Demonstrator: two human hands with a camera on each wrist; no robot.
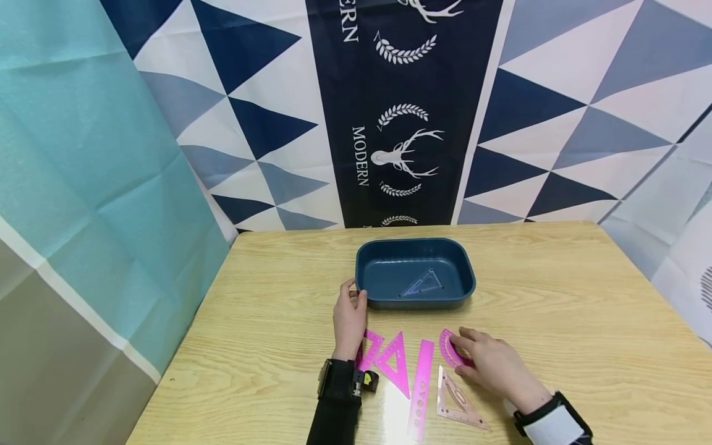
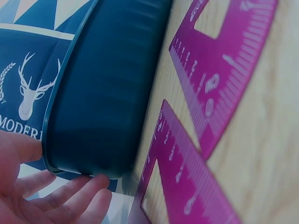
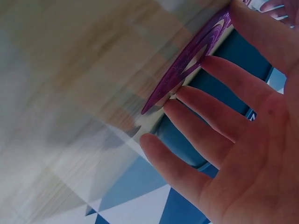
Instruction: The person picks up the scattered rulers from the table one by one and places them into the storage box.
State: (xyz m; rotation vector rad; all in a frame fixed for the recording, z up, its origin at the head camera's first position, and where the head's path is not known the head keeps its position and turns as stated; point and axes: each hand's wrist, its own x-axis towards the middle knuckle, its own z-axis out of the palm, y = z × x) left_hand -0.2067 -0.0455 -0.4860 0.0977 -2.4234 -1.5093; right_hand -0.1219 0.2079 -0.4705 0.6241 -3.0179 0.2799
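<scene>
In the head view, my left hand (image 1: 350, 324) rests at the near left corner of a dark blue-green plastic bin (image 1: 414, 305), thumb and fingers touching its outside. A clear set square (image 1: 425, 283) lies inside the bin. My right hand (image 1: 492, 364) reaches over a pink protractor (image 1: 449, 351), its fingertips at the protractor's edge; in the right wrist view the fingers (image 3: 201, 126) are spread and loosely straight. Between the hands lie a pink set square (image 1: 399, 364), a pink straight ruler (image 1: 421, 389) and a clear pinkish set square (image 1: 458, 405). Another pink set square (image 1: 371, 349) is partly hidden by the left wrist.
All of this stands on a light wood-grain table (image 1: 267, 346). A patterned cloth (image 1: 406, 154) with deer prints hangs behind the far edge. To the left hangs a teal curtain (image 1: 111, 154). Straps with devices sit on both wrists.
</scene>
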